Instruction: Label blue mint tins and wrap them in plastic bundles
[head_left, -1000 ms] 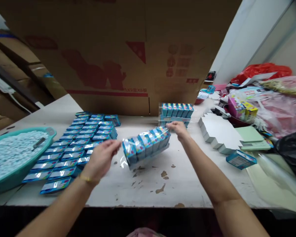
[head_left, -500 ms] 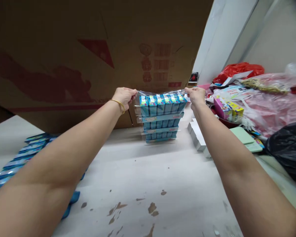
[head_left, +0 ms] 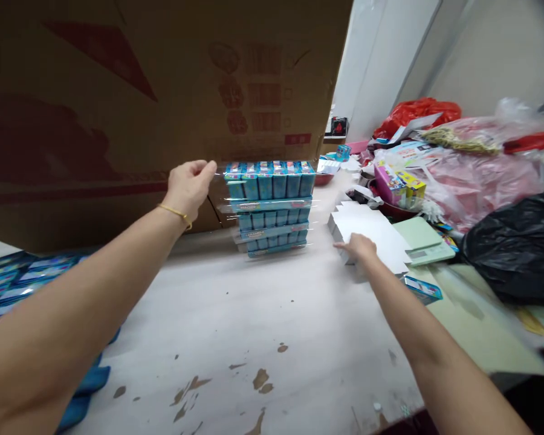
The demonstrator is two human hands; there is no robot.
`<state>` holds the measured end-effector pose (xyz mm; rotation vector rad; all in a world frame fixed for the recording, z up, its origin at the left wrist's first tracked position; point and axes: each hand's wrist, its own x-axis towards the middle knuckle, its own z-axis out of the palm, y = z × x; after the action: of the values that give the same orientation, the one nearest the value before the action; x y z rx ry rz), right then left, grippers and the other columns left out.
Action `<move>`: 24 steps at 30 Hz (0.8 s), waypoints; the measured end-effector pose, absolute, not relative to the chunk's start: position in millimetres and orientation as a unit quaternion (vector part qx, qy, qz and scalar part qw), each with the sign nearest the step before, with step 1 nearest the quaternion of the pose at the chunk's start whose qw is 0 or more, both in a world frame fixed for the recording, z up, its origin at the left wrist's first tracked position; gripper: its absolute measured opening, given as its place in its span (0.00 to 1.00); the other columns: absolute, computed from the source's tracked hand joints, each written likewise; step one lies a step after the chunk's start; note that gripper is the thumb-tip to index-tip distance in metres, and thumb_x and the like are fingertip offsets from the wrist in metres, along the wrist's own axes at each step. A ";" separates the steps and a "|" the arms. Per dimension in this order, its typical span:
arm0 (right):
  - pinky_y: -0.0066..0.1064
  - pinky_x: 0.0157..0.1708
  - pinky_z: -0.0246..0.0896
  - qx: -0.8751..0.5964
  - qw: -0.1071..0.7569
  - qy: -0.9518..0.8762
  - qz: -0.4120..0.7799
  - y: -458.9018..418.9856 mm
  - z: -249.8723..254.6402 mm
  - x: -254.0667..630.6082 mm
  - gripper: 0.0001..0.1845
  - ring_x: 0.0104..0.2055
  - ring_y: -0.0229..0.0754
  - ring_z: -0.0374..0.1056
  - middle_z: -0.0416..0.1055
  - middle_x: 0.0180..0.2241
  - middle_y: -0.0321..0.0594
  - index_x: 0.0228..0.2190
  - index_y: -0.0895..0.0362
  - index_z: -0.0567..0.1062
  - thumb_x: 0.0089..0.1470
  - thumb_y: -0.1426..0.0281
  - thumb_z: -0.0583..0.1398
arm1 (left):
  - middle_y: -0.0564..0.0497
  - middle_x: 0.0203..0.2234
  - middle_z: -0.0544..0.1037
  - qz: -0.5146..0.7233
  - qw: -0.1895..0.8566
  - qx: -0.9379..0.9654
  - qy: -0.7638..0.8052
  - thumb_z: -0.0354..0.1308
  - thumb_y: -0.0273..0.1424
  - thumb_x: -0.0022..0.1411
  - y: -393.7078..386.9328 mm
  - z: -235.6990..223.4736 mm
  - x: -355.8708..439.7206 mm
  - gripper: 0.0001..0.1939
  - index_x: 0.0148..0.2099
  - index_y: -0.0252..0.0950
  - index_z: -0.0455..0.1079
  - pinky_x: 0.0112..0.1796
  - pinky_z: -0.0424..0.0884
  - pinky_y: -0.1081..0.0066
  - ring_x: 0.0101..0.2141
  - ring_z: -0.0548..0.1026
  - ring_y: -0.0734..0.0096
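Note:
A stack of blue display boxes [head_left: 274, 208] with rows of small blue packs stands before the big carton. Clear plastic film [head_left: 220, 175] sticks out at its sides. My left hand [head_left: 190, 187], with a gold bangle at the wrist, is closed in a pinch at the film's edge by the top box's left corner. To the right of the stack, my right hand [head_left: 358, 246] is at the near left side of the white folded boxes [head_left: 372, 226]. Its index finger points left with nothing held; whether it touches the white boxes is unclear.
A large brown carton [head_left: 163, 139] walls off the back. Rows of blue packs [head_left: 22, 278] lie at left. On the right are a green pad [head_left: 424, 238], a black plastic bag [head_left: 517, 248], pink plastic bags [head_left: 489, 181] and a red bag [head_left: 417, 115].
My right hand has let go of the film's right end and moved down to the white boxes. My left hand stays at the stack's upper left. The view has turned to the right.

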<state>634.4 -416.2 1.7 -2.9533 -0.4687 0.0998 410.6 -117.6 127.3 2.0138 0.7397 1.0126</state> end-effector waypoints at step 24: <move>0.33 0.33 0.60 -0.785 0.142 -0.601 0.051 -441.4 -19.9 207.2 0.21 0.39 0.45 0.64 0.68 0.42 0.47 0.47 0.57 0.65 0.53 0.62 0.50 | 0.42 0.32 0.76 0.151 0.789 0.490 0.339 0.57 0.44 0.48 -338.0 -45.9 138.7 0.23 0.42 0.33 0.69 0.34 0.68 0.64 0.33 0.73 0.62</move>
<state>207.2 -441.4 -19.9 -2.2645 -1.7347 0.1464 138.7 -338.0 -45.9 1.0543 0.7299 0.3252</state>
